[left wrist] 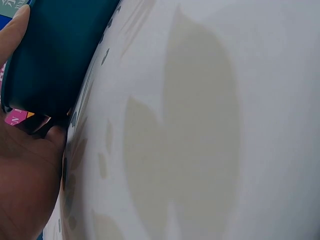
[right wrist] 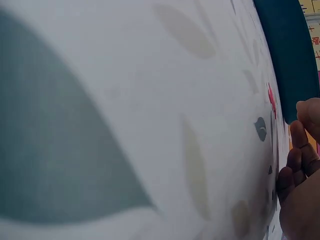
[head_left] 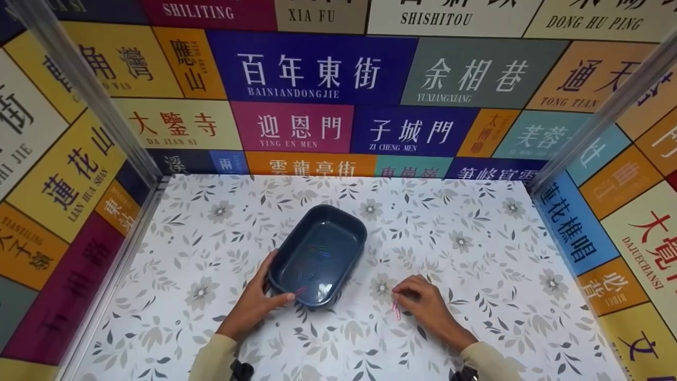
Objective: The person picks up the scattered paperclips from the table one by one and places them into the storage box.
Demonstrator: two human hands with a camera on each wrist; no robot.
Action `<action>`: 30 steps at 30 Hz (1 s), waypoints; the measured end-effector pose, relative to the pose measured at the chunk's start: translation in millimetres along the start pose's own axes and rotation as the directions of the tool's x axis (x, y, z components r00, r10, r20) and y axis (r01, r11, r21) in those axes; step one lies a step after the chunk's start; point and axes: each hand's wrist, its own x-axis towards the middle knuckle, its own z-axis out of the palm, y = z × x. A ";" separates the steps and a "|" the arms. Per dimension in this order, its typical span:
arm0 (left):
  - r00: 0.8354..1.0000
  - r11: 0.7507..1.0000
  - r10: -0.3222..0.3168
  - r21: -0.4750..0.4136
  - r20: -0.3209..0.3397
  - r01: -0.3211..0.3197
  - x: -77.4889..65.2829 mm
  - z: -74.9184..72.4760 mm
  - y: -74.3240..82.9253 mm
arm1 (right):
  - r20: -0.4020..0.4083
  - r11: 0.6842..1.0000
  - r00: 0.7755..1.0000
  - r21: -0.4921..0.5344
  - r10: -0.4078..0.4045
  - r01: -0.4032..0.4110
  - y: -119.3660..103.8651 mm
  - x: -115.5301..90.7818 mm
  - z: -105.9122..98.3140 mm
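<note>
A dark blue rectangular dish point(head_left: 280, 254) with rounded corners sits on the table, turned at an angle. My left hand point(head_left: 256, 304) grips its near left corner, thumb over the rim and fingers along the outer side. Several thin coloured paper clips point(head_left: 320, 251) lie inside, and a pink clip point(head_left: 300, 291) is close to the thumb. To the right of the dish, my right hand point(head_left: 426, 304) has its fingers bent, fingertips right above pink paper clips point(head_left: 398, 313) on the table. I cannot tell whether a clip is between those fingertips.
A white cloth with grey leaves and flowers point(head_left: 211, 254) covers the table. Walls of colourful sign panels point(head_left: 312, 69) stand behind and at both sides, with clear corner posts point(head_left: 106, 100) at the left and right.
</note>
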 end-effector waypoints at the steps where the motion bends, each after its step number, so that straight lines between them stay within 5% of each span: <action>1: 1.000 1.000 -0.001 -0.002 -0.001 0.001 -0.2 -0.1 -0.2 | -0.001 1.000 1.000 0.001 -0.011 0.011 1.2 -0.6 -0.1; 17: 1.000 0.999 0.016 0.033 -0.008 -0.016 1.3 1.3 -1.1 | 0.100 0.980 0.976 -0.023 -0.195 0.198 12.4 -3.1 -7.1; 30: 1.000 0.999 0.026 0.024 -0.004 -0.026 -0.1 1.0 -1.4 | 0.205 0.969 0.953 -0.059 -0.222 0.238 16.4 -0.1 -13.8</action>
